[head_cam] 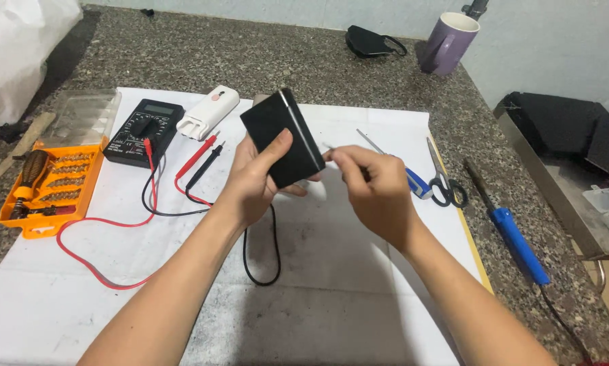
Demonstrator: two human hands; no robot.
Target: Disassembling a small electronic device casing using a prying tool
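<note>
Gripping a black box-shaped device point(282, 137) above the white sheet point(331, 271), the left hand point(253, 177) clamps its smooth, rigid, seemingly light casing by the edges while the right hand point(375, 193) pinches a thin metal tool point(331, 148) at its side.

Even, bright overhead light w/ soft shadows; sharp, slight edge distortion.

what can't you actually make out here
Head view:
- Tool tip in the right hand: too thin, hidden by fingers.
- Far face of the black box in the left hand: turned away.
- Multimeter dial setting: too small.
- Soldering iron cable: cut off at the bottom edge.
</note>
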